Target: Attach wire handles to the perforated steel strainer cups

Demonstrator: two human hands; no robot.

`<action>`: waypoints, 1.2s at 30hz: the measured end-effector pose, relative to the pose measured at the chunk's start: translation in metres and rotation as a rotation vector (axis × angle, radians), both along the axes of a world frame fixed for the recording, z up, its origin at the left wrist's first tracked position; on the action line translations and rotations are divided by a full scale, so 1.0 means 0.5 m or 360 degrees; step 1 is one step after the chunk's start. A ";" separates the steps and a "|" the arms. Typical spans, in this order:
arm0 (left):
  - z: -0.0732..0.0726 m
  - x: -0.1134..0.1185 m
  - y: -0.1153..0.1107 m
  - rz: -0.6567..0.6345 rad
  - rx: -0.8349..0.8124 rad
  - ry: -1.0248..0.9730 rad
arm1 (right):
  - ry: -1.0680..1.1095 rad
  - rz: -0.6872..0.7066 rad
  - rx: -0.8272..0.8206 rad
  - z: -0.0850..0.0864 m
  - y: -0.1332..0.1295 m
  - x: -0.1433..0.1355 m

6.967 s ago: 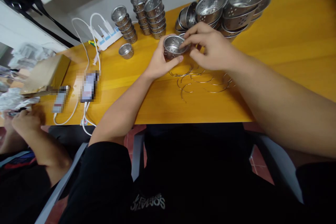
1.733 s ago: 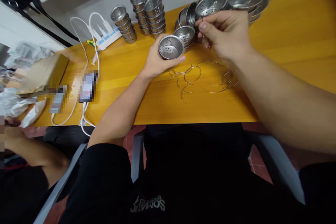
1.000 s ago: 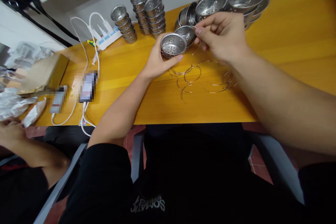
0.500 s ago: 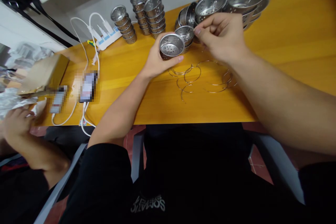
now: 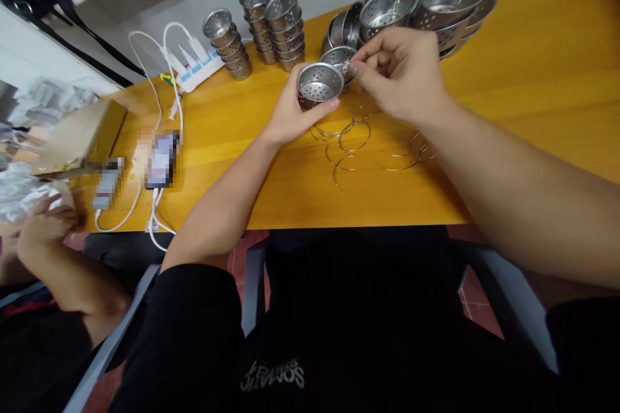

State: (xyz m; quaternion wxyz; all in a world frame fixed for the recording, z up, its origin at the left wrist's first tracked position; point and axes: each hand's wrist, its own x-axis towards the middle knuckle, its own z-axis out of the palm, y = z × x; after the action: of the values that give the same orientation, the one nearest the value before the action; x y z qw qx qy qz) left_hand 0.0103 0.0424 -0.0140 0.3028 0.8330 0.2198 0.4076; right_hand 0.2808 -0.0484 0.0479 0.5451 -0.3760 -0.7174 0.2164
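Note:
My left hand [image 5: 287, 113] is wrapped round a perforated metal cup [image 5: 320, 82], tilted so its holed inside shows. To its right my right hand [image 5: 404, 71] is closed in a pinch, thumb against forefinger; whatever is between the fingertips is too small to make out. The fingertips hover close to the cup's right side, in front of another perforated cup [image 5: 338, 58] on the table. Below both hands lie several thin wire rings [image 5: 355, 135], some overlapping, and more curved wire [image 5: 400, 166] sits partly under my right forearm.
Stacked perforated cups [image 5: 285, 26] stand by the wall, with larger perforated bowls [image 5: 450, 0] at the back right. Left are a power strip [image 5: 201, 71], white cables, two blurred phones [image 5: 163, 160] and a cardboard box [image 5: 84, 139]. Another person's hand [image 5: 46, 226] is at far left.
My right hand has shifted slightly left and down, closer to the held cup. The cup in my left hand has moved a little right. The other person's hand moved slightly right.

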 end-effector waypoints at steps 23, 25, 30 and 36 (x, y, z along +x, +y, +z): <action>-0.003 0.042 -0.059 0.0032 -0.0051 0.0115 | -0.0086 -0.0145 -0.0190 0.001 -0.007 -0.030; 0.003 0.044 -0.063 0.0030 -0.0048 0.0115 | -0.0073 -0.0147 -0.0217 0.003 -0.009 -0.033; 0.020 0.042 -0.073 0.0017 -0.0035 0.0169 | -0.0023 -0.0084 -0.0249 0.010 -0.014 -0.039; 0.021 0.036 -0.078 -0.0079 -0.0037 0.0135 | 0.0012 -0.0060 -0.0230 0.008 -0.008 -0.040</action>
State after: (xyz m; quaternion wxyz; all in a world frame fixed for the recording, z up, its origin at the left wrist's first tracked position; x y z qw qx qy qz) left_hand 0.0284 0.0034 -0.0037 0.3129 0.8511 0.2162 0.3618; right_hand 0.2610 -0.0525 0.0521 0.5232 -0.4270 -0.6907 0.2587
